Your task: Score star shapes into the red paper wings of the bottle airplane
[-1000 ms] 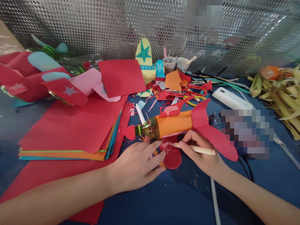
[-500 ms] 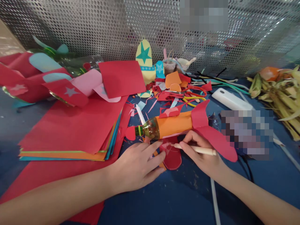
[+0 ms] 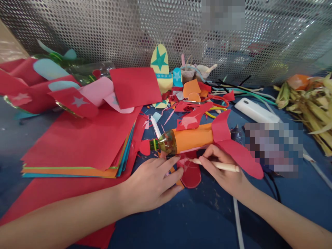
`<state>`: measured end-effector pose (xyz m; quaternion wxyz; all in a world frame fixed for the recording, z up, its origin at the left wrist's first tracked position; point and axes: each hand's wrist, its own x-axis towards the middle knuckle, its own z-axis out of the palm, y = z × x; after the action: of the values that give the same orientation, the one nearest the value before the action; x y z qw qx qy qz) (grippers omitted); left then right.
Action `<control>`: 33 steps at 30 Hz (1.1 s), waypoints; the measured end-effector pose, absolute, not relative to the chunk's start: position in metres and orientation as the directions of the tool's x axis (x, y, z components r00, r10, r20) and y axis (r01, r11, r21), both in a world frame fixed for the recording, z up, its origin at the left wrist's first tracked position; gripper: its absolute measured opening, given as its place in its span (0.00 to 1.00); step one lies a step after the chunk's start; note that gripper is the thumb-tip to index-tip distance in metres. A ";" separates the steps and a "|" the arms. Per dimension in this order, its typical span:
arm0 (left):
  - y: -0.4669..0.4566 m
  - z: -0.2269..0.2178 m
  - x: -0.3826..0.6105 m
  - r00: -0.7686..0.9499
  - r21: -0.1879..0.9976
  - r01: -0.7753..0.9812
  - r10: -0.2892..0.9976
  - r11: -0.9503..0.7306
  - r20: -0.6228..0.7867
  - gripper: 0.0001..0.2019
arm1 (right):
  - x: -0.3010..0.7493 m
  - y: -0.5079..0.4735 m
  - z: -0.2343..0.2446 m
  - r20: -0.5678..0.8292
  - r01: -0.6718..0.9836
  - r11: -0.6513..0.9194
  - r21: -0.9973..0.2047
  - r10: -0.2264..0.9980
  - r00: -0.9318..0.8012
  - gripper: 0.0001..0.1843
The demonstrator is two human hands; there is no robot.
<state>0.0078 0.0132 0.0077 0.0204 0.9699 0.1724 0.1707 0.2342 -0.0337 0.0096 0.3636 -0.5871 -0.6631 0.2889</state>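
Left hand (image 3: 153, 183): laid flat with fingers spread, fingertips pressed on the left edge of a small rounded red paper cut-out (image 3: 192, 175).

Right hand (image 3: 223, 173): closed in a pinch round a white pen-like stick (image 3: 219, 165), whose tip is set on the upper part of the cut-out. Whether a mark is being left cannot be told.

The cut-out is seen on the blue tabletop (image 3: 202, 214) between the two hands. It is just on the near side of a green plastic bottle wrapped in orange paper (image 3: 193, 138), which is laid on its side.

Progress, as judged: the orange wrap and the red paper fins (image 3: 241, 157) are already fitted to the bottle. The cut-out appears loose and not yet attached.

To the left, a stack of coloured paper sheets (image 3: 77, 145) is noted. On the far side are paper scraps (image 3: 192, 103) and a perforated metal screen (image 3: 103, 31).
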 end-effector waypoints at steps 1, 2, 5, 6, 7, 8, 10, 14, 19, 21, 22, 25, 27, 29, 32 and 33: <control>0.013 0.008 0.008 0.882 0.098 0.329 0.342 -0.939 0.324 0.14 | 0.234 -0.034 0.009 0.138 0.569 0.140 -0.810 0.989 -0.047 0.12; 0.013 0.008 0.008 0.882 0.097 0.329 0.342 -0.939 0.324 0.14 | 0.234 -0.034 0.010 0.132 0.568 0.135 -0.812 0.990 -0.045 0.12; 0.013 0.008 0.008 0.883 0.091 0.331 0.342 -0.939 0.321 0.14 | 0.234 -0.034 0.011 0.129 0.564 0.130 -0.815 0.991 -0.043 0.11; 0.013 0.009 0.008 0.884 0.088 0.333 0.343 -0.939 0.318 0.14 | 0.234 -0.034 0.011 0.130 0.566 0.131 -0.814 0.991 -0.043 0.11; 0.013 0.009 0.008 0.884 0.086 0.336 0.346 -0.938 0.315 0.13 | 0.234 -0.034 0.012 0.130 0.568 0.132 -0.813 0.991 -0.043 0.11; 0.013 0.009 0.008 0.884 0.085 0.339 0.348 -0.937 0.312 0.13 | 0.234 -0.034 0.012 0.131 0.568 0.131 -0.813 0.991 -0.040 0.11; 0.013 0.009 0.008 0.882 0.087 0.338 0.348 -0.937 0.316 0.13 | 0.233 -0.034 0.013 0.128 0.566 0.127 -0.815 0.991 -0.038 0.11; 0.012 0.008 0.008 0.880 0.089 0.331 0.342 -0.939 0.329 0.14 | 0.232 -0.035 0.014 0.120 0.570 0.134 -0.811 0.991 -0.063 0.10; 0.013 0.008 0.007 0.881 0.090 0.327 0.337 -0.941 0.332 0.14 | 0.232 -0.033 0.012 0.124 0.535 0.137 -0.834 0.990 -0.060 0.11; 0.014 0.008 0.008 0.880 0.092 0.325 0.336 -0.941 0.335 0.14 | 0.233 -0.033 0.011 0.133 0.530 0.145 -0.835 0.989 -0.060 0.11; 0.014 0.008 0.008 0.879 0.091 0.325 0.336 -0.941 0.338 0.14 | 0.233 -0.033 0.011 0.137 0.530 0.144 -0.835 0.989 -0.054 0.11; 0.014 0.008 0.008 0.879 0.084 0.327 0.336 -0.941 0.338 0.14 | 0.234 -0.033 0.010 0.134 0.543 0.130 -0.830 0.990 -0.034 0.11; 0.013 0.009 0.008 0.879 0.082 0.326 0.334 -0.942 0.341 0.15 | 0.235 -0.033 0.010 0.130 0.551 0.127 -0.825 0.991 -0.034 0.11; 0.013 0.009 0.008 0.879 0.083 0.325 0.333 -0.942 0.341 0.15 | 0.235 -0.034 0.010 0.127 0.549 0.126 -0.826 0.991 -0.037 0.11; 0.014 0.010 0.009 0.879 0.083 0.324 0.332 -0.942 0.342 0.15 | 0.235 -0.034 0.010 0.125 0.545 0.124 -0.829 0.991 -0.035 0.11; 0.014 0.010 0.009 0.879 0.082 0.324 0.332 -0.942 0.342 0.15 | 0.235 -0.034 0.010 0.125 0.543 0.123 -0.831 0.992 -0.034 0.11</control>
<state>0.0088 0.0139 0.0096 0.0109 0.9692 0.1694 0.1783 0.2352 -0.0341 0.0095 0.3695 -0.5886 -0.6519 0.3033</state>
